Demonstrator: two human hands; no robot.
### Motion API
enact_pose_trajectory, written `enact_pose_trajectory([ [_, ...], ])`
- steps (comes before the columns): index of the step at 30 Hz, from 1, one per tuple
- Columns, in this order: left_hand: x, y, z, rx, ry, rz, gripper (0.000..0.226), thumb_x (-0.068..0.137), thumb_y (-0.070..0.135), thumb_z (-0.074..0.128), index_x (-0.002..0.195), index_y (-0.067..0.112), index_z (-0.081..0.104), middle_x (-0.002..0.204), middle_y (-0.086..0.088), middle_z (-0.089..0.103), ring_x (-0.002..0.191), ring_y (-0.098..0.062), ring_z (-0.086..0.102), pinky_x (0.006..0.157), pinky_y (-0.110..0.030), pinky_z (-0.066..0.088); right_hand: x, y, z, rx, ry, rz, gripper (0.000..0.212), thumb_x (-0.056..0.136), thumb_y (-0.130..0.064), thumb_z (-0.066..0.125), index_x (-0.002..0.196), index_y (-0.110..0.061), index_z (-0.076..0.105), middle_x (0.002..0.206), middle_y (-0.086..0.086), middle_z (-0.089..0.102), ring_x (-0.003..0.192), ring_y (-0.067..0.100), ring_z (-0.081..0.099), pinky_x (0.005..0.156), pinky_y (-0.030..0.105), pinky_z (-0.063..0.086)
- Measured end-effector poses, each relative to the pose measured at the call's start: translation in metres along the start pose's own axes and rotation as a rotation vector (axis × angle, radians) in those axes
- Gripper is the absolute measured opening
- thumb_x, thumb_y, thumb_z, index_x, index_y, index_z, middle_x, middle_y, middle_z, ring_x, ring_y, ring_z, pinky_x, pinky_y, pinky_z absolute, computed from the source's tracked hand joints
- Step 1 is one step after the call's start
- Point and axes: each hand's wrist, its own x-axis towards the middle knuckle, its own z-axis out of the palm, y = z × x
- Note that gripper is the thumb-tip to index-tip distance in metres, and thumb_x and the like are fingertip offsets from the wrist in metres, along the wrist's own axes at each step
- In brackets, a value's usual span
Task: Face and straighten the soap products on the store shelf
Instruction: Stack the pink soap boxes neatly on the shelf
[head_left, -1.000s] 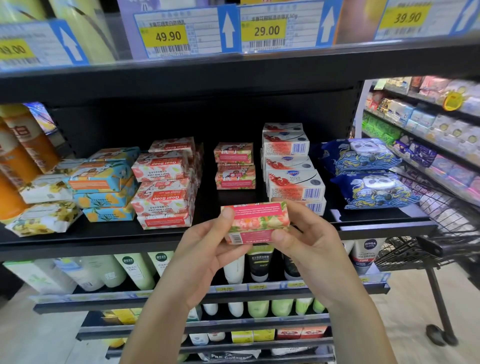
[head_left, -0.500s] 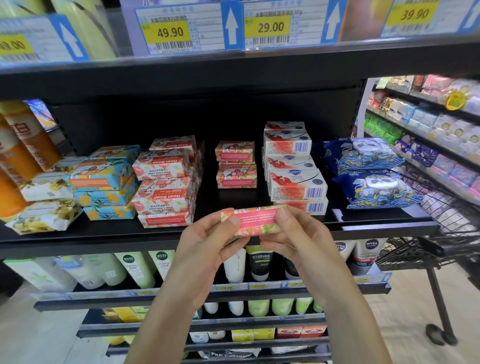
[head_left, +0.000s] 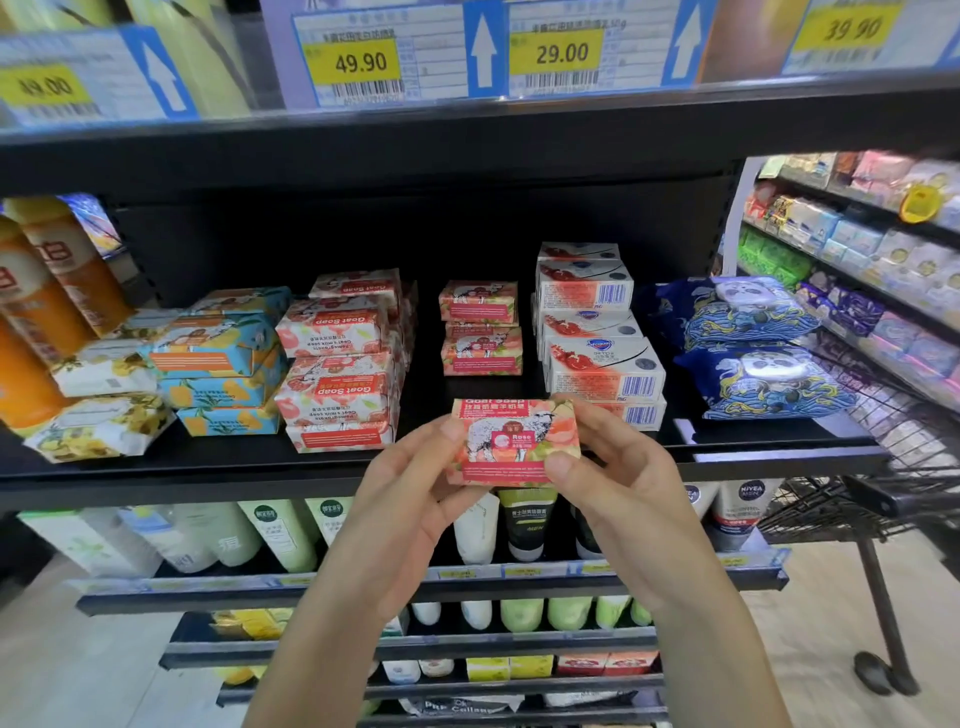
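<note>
turned over since half a second ago, the soap box (head_left: 514, 441) now shows its printed front, goat picture and "rose" label upright, where only a thin edge showed. the left hand (head_left: 410, 499) and right hand (head_left: 618, 483) pinch its short ends, likely to keep the face readable while checking which way is up. it hangs in the air just before the shelf (head_left: 208, 467) lip, in line with the matching stack (head_left: 480, 327), probably its home. left of that, goat soap boxes (head_left: 337, 364) sit upside down.
</note>
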Motion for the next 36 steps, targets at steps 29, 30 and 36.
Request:
enact_pose_trajectory([
  [29, -0.017, 0.025, -0.059, 0.346, 0.333, 0.297, 0.060, 0.078, 0.033, 0.075, 0.134, 0.019, 0.062, 0.113, 0.007, 0.077, 0.108, -0.010, 0.071, 0.094, -0.027, 0.057, 0.056, -0.018, 0.069, -0.961, -0.290, -0.444, 0.074, 0.077, -0.034, 0.088, 0.143, -0.024, 0.058, 0.134, -0.015, 0.053, 0.127, 0.003, 0.048, 0.107, 0.019, 0.039],
  [30, -0.018, 0.026, -0.067, 0.418, 0.367, 0.325, 0.058, 0.076, 0.035, 0.076, 0.131, 0.022, 0.063, 0.110, 0.011, 0.077, 0.106, -0.007, 0.071, 0.092, -0.024, 0.057, 0.061, -0.018, 0.076, -0.965, -0.287, -0.439, 0.073, 0.078, -0.036, 0.088, 0.143, -0.026, 0.057, 0.132, -0.017, 0.052, 0.124, 0.002, 0.049, 0.104, 0.018, 0.040],
  [36, -0.017, 0.019, -0.122, 1.104, 0.551, 0.392, 0.055, 0.085, 0.045, 0.077, 0.135, 0.031, 0.059, 0.124, 0.023, 0.061, 0.119, 0.002, 0.055, 0.101, -0.023, 0.044, 0.095, -0.018, 0.116, -1.000, -0.243, -0.430, 0.074, 0.079, -0.039, 0.086, 0.145, -0.025, 0.055, 0.135, -0.012, 0.054, 0.127, 0.008, 0.047, 0.108, 0.029, 0.041],
])
